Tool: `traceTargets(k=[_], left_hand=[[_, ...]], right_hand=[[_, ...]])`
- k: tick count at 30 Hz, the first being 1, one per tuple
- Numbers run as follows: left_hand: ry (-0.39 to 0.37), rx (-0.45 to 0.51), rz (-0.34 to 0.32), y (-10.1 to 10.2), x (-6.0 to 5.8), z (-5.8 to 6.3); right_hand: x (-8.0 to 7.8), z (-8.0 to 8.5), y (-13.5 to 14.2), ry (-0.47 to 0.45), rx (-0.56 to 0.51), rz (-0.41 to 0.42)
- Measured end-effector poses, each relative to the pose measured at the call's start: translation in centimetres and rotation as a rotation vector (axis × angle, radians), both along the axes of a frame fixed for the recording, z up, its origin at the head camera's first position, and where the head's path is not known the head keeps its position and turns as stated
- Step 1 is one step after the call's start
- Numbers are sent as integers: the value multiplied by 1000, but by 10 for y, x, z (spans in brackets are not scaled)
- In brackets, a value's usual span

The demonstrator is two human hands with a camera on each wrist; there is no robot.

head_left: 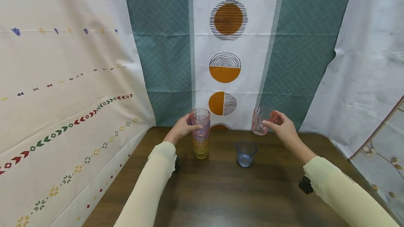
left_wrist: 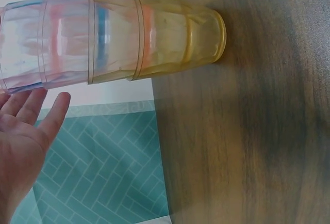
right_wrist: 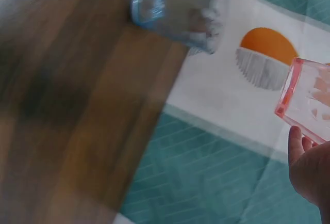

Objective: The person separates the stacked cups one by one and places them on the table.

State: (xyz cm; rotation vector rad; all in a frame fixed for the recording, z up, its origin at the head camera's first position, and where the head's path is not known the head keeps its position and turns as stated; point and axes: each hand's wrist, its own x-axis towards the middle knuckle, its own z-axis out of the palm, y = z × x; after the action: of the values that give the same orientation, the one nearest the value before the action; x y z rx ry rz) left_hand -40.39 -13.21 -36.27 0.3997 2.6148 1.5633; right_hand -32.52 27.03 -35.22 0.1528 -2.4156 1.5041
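Observation:
A stack of nested see-through cups point(head_left: 201, 149) stands upright on the table, yellow at its base and pink to purplish higher up. My left hand point(head_left: 183, 128) holds its upper part, thumb across the front; the left wrist view shows its fingers point(left_wrist: 54, 118) along the side of the stack. On the other side, my right hand point(head_left: 286, 130) grips a clear pink cup point(head_left: 258, 124) in the air, slightly tilted. Below and left of that cup, a blue cup point(head_left: 245, 157) sits upright on the tabletop; it also shows in the right wrist view.
The dark wooden table point(head_left: 221, 199) reaches back to a hanging green and white cloth point(head_left: 167, 52) with orange circles. A cream patterned cloth point(head_left: 63, 80) hangs at the left, and a pale marbled one point(head_left: 363, 62) at the right.

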Motion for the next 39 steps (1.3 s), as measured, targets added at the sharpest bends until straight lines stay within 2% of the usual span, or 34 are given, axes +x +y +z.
traceTargets(k=[8,19,28,39], left_hand=[[-14,19,13,1,1,-4],[-19,31,18,0,-2,-8],[-18,16,17,0,-4,-9],[-23,11,12,-1,-2,-7]], right_hand=[[10,-24,25,-55,-28,7],[18,-56,39,-124,68,2],[22,-82,42,-119,92,1],[24,-113,39,-133,50,-9]])
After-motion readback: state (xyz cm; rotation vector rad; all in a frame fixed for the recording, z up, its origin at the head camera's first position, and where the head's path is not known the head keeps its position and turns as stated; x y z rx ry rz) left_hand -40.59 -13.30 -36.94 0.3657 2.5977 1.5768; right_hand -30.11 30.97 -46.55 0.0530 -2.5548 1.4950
